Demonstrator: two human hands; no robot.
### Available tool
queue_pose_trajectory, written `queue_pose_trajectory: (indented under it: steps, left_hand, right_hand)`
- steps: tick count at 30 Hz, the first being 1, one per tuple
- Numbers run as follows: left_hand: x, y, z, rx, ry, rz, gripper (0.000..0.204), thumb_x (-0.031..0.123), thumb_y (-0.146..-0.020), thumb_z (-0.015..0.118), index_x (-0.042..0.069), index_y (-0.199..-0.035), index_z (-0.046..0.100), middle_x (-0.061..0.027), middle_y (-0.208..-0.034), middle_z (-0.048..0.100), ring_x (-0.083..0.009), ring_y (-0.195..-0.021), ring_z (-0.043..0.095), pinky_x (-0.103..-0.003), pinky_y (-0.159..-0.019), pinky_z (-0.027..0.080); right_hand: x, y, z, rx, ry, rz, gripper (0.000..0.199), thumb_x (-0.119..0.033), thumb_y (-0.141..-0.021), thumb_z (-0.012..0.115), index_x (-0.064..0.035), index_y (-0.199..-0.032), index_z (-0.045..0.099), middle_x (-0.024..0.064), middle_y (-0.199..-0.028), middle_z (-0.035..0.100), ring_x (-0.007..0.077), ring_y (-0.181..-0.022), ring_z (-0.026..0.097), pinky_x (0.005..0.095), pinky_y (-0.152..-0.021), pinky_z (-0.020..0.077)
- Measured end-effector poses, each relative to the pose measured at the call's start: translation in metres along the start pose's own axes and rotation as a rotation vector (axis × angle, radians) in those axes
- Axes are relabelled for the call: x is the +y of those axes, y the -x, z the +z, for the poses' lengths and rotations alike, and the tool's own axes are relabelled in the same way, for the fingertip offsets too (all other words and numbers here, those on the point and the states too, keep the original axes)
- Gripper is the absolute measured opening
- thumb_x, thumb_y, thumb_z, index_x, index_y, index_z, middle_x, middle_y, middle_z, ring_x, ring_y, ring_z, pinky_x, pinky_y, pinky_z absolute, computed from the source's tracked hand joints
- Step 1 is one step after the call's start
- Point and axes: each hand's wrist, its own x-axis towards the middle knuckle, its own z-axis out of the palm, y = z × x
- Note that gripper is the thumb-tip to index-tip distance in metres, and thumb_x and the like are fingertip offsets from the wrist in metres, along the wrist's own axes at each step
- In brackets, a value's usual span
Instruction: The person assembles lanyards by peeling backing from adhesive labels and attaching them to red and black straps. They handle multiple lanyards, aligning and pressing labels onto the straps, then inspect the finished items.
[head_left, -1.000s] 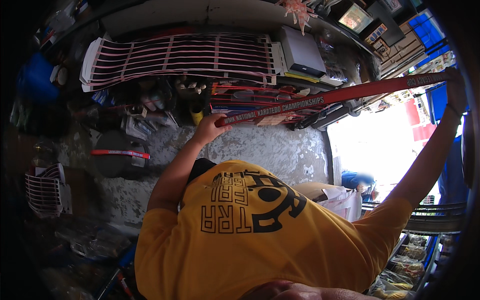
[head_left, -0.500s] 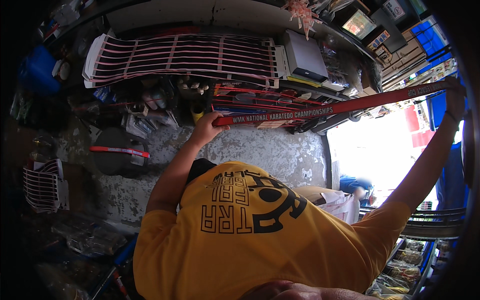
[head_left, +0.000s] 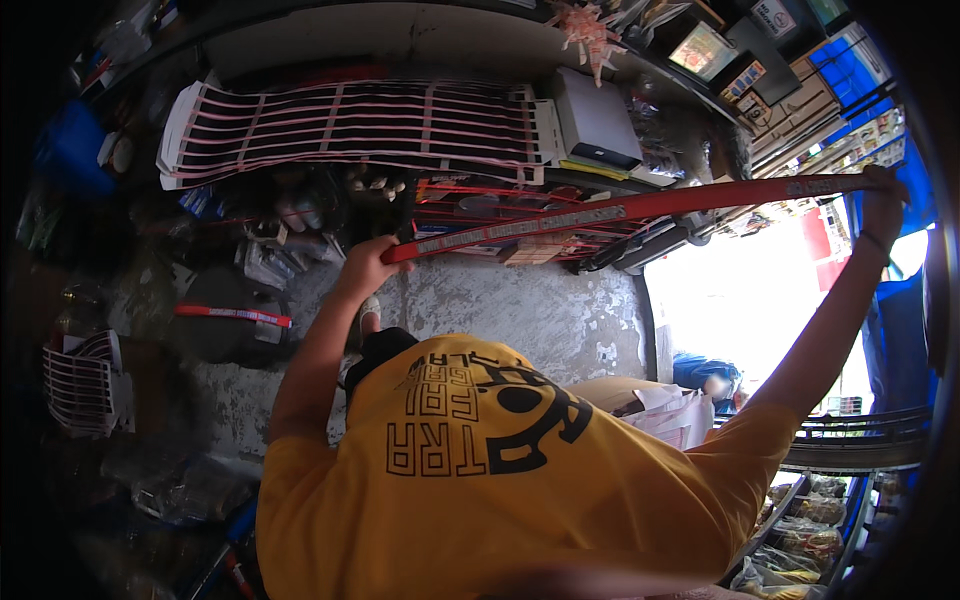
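Across the head view, above the worn grey floor, we hold a long red band stretched out in the air, clear of the floor and slanting up toward its right end. Our left hand is closed around the band's left end, with the thumb side toward the printed face; our right hand, darker and harder to make out, appears clenched on the other end, out past the floor's right edge by the bright doorway. We judge the band to be light, flat cloth webbing: soft and bendable, hardly fragile, perhaps a little slick on the printed side. It probably twists or sags if one end slips, so we would pinch it across its full width close to each end, leaving the lettering uncovered. Beyond it, a striped black-and-pink sheet lies lengthwise, with a grey-white box just beside its right end. To our left, a dark round seat carries a second red band, laid from near its left edge to its right edge.
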Motion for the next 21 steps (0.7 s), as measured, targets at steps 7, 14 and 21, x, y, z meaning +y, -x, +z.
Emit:
queue_pose_trajectory:
  steps: [7,14,21]
  left_hand:
    - [-0.011,0.020,-0.062,0.011,0.056,-0.051,0.017,0.006,-0.071,0.076,0.005,-0.079,0.061,-0.0076,-0.072,0.068,-0.0266,-0.069,0.067,-0.033,-0.060,0.049]
    - [-0.017,0.058,-0.133,0.099,-0.222,-0.096,0.025,0.013,-0.065,0.081,0.004,-0.072,0.058,-0.0138,-0.067,0.061,-0.0342,-0.064,0.060,-0.038,-0.057,0.045]
    - [-0.056,0.120,-0.162,0.139,-0.434,-0.263,0.026,0.011,-0.063,0.082,0.002,-0.075,0.059,-0.0159,-0.071,0.063,-0.0353,-0.067,0.062,-0.041,-0.059,0.046]
  right_hand:
    - [0.054,0.043,0.034,-0.003,-0.313,0.070,0.026,-0.022,-0.084,0.064,-0.0028,-0.082,0.048,0.0007,-0.064,0.034,0.0164,-0.064,0.036,0.0307,-0.066,0.0352]
    - [0.119,0.067,0.075,-0.208,-0.465,0.013,0.042,-0.041,-0.085,0.064,-0.0018,-0.091,0.050,-0.0046,-0.058,0.031,0.0109,-0.054,0.033,0.0267,-0.058,0.0335]
    - [0.187,0.072,0.157,-0.066,-0.483,0.009,0.046,-0.048,-0.097,0.042,-0.0113,-0.070,0.047,-0.0043,-0.052,0.023,0.0103,-0.047,0.022,0.0266,-0.048,0.0240]
